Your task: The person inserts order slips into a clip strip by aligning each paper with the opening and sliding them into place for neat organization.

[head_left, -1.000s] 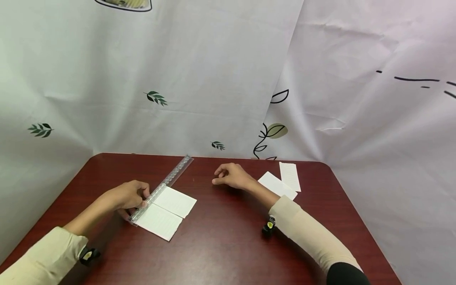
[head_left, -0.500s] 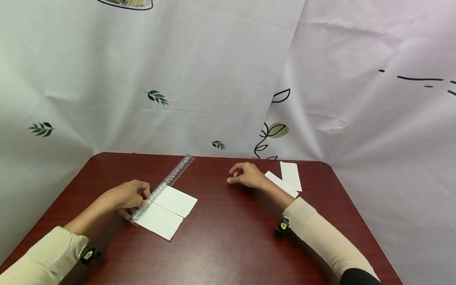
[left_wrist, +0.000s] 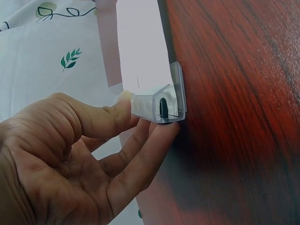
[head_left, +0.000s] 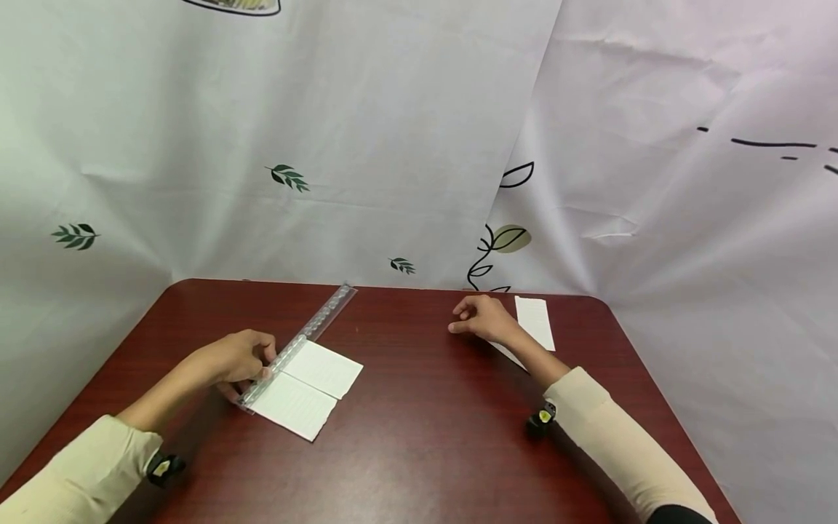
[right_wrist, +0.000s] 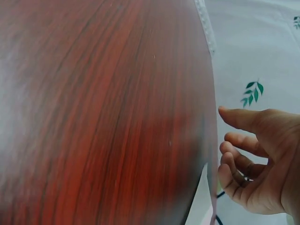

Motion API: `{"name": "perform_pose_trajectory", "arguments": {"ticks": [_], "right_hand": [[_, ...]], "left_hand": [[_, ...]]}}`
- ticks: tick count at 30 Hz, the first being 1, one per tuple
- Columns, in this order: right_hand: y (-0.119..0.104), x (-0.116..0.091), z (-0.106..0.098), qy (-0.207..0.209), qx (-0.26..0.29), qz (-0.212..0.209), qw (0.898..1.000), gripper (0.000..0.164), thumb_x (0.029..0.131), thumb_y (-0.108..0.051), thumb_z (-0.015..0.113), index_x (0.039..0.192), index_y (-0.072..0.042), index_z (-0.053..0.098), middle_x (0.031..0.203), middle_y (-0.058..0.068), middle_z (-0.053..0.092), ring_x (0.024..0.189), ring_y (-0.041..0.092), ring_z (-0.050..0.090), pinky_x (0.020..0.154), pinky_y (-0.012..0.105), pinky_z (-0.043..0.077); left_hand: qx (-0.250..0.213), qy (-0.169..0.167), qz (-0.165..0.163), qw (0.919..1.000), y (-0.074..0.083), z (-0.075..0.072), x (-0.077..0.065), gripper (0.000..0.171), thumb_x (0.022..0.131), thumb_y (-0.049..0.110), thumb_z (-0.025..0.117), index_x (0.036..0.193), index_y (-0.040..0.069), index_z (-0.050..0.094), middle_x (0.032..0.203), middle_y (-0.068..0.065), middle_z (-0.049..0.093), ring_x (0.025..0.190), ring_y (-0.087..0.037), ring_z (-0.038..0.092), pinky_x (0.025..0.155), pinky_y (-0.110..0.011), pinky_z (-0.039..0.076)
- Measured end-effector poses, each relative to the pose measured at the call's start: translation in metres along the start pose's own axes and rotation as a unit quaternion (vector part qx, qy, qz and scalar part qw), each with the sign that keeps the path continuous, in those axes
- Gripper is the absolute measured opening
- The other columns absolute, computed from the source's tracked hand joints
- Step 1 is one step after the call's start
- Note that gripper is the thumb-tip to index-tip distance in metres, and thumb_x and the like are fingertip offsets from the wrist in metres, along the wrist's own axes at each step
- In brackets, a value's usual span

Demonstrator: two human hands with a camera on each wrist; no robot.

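My left hand [head_left: 237, 358] pinches the near end of a long clear plastic strip [head_left: 324, 314], ruler-like with a raised channel. Seen from the left wrist, the thumb lies on top of the strip's boxy end [left_wrist: 157, 105] and fingers are beneath it; a dark slot shows in that end. Two white lined paper pieces [head_left: 294, 404] lie side by side with one edge along the strip. My right hand [head_left: 484, 319] hovers near the back of the table, fingers loosely curled and holding nothing. A white paper [right_wrist: 201, 201] lies partly hidden beneath it.
Another lined paper slip [head_left: 535, 324] lies at the back right of the dark red wooden table [head_left: 419, 451]. A white printed curtain [head_left: 393, 145] hangs right behind the table's back edge.
My right hand has moved to the right, away from the strip and over the loose white paper, covering more of it. The left hand and the strip stay in place.
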State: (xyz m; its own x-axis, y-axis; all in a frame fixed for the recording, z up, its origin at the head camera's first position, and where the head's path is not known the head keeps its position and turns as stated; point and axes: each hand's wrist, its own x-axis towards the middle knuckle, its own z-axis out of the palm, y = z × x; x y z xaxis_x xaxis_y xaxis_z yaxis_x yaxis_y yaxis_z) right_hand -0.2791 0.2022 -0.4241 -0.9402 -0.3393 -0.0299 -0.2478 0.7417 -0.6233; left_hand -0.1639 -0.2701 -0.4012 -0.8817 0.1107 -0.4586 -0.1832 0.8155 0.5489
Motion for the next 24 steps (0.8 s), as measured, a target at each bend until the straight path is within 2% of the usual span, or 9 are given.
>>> {"name": "perform_pose_trajectory", "arguments": {"ticks": [5,12,15,19,21,24], "right_hand": [[0.01,-0.006,-0.009,0.015,-0.008,0.015,1.0,0.039,0.091,-0.027,0.094,0.121,-0.007,0.08,0.103,0.006,0.075,0.094,0.021,0.066,0.084,0.035,0.053],[0.029,-0.011,-0.024,0.007,-0.017,0.034,0.999,0.053,0.087,-0.029,0.098,0.129,-0.005,0.077,0.108,0.011,0.074,0.097,0.027,0.068,0.085,0.04,0.055],[0.061,-0.002,-0.023,0.021,-0.032,0.021,0.999,0.058,0.079,-0.035,0.102,0.124,-0.009,0.078,0.104,0.007,0.075,0.093,0.024,0.068,0.079,0.037,0.055],[0.107,0.015,-0.019,0.024,-0.054,0.026,0.998,0.067,0.072,-0.039,0.107,0.126,-0.013,0.078,0.107,0.006,0.077,0.096,0.023,0.069,0.081,0.038,0.055],[0.121,0.018,-0.018,0.022,-0.058,0.042,0.997,0.071,0.068,-0.039,0.109,0.128,-0.015,0.078,0.111,0.006,0.078,0.1,0.023,0.07,0.084,0.038,0.056],[0.136,0.02,-0.017,0.032,-0.062,0.043,0.997,0.074,0.064,-0.041,0.11,0.127,-0.017,0.079,0.112,0.006,0.079,0.1,0.021,0.071,0.083,0.034,0.055]], "left_hand": [[0.001,0.002,0.001,1.0,0.0,0.0,0.0,0.009,0.106,0.003,0.07,0.113,0.007,0.065,0.099,-0.017,0.065,0.076,-0.029,0.066,0.059,-0.04,0.063],[-0.003,-0.001,0.004,1.0,0.0,0.0,-0.001,0.009,0.105,0.002,0.069,0.112,0.007,0.065,0.098,-0.016,0.065,0.075,-0.029,0.066,0.058,-0.04,0.062],[-0.002,-0.002,0.004,1.0,0.0,0.0,-0.001,0.009,0.105,0.002,0.069,0.111,0.006,0.064,0.098,-0.016,0.065,0.075,-0.029,0.066,0.059,-0.04,0.062],[0.001,-0.002,0.003,1.0,0.001,-0.001,0.0,0.009,0.105,0.002,0.07,0.111,0.006,0.063,0.1,-0.016,0.066,0.077,-0.03,0.067,0.059,-0.041,0.063],[0.003,-0.003,0.005,1.0,0.001,-0.001,0.0,0.009,0.106,0.003,0.069,0.11,0.006,0.062,0.1,-0.016,0.067,0.077,-0.03,0.068,0.059,-0.041,0.063],[0.003,-0.005,0.004,1.0,0.001,-0.001,0.0,0.008,0.107,0.003,0.069,0.11,0.005,0.061,0.1,-0.016,0.067,0.078,-0.03,0.068,0.059,-0.041,0.063]]}}
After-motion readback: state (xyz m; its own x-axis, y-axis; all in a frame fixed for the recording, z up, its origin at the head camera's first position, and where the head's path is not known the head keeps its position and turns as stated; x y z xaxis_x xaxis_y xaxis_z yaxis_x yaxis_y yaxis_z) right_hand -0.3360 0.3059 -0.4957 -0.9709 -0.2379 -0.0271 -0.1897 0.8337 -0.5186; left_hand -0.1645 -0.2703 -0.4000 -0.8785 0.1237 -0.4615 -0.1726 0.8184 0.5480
